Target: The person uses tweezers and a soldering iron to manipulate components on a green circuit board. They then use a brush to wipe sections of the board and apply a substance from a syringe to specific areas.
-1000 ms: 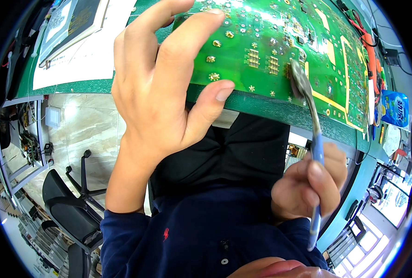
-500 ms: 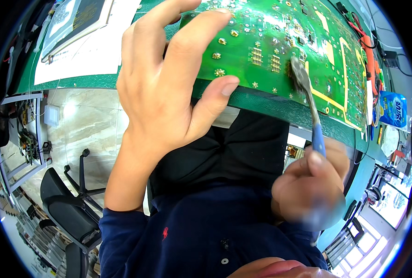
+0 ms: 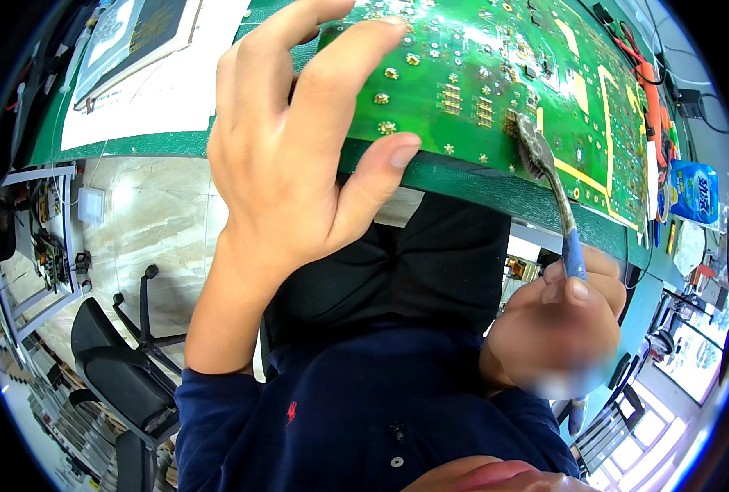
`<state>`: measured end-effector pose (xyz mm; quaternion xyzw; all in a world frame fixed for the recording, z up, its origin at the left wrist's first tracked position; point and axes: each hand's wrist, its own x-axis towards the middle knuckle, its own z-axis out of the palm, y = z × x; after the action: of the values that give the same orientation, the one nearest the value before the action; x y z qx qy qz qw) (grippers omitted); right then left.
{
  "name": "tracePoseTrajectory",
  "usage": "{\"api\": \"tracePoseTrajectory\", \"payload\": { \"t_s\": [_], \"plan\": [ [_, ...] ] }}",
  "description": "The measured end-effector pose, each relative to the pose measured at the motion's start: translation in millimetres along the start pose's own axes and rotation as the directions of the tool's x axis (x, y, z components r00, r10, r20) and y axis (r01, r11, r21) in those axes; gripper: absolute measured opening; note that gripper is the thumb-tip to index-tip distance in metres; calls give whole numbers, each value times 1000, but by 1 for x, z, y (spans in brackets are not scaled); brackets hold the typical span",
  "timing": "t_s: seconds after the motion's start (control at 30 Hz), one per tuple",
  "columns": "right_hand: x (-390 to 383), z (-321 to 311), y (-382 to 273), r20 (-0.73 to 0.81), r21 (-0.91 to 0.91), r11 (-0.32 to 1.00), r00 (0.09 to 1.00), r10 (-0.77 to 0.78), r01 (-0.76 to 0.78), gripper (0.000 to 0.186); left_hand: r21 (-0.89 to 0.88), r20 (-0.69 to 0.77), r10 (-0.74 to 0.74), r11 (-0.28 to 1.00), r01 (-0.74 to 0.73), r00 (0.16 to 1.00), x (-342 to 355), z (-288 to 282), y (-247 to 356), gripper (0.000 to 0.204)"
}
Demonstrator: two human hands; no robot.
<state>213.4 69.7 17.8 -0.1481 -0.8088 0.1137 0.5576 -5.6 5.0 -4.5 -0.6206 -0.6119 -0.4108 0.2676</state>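
Note:
A large green circuit board (image 3: 495, 90) with gold pads and small parts lies on the green-topped bench, reaching its front edge. Over the board's left end my left hand (image 3: 286, 156) is spread, its fingers bent and apart; the index fingertip and thumb are over the board, and I cannot tell how firmly they rest on it. My right hand (image 3: 557, 328), partly blurred, is closed around the blue handle of a worn toothbrush (image 3: 554, 176). The brush's grey, dirty head is at the board's front part, right of the gold pad rows, bristles turned toward the board.
White paper (image 3: 135, 107) and a dark-covered book (image 3: 147, 41) lie left on the bench. A blue packet (image 3: 694, 193), orange-handled tools (image 3: 649, 78) and cables are along the right. A black office chair (image 3: 127, 369) stands on the tiled floor, near a metal rack (image 3: 40, 254).
The toothbrush head has shifted slightly down, and my right hand has moved a little to the right with it. My left hand has hardly moved.

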Motion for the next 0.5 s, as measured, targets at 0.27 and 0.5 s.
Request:
{"api": "tracePoseTrajectory", "payload": {
  "t_s": [0.27,0.5],
  "plan": [
    [-2,-7,16,-118,169,979,988,-99,119,45,46,5,99,994,-99,995,-5,2,-17,51],
    [-8,2,22,-203,164,985,975,91,-58,85,-35,33,9,999,-7,999,2,0,2,52]
  ]
}}
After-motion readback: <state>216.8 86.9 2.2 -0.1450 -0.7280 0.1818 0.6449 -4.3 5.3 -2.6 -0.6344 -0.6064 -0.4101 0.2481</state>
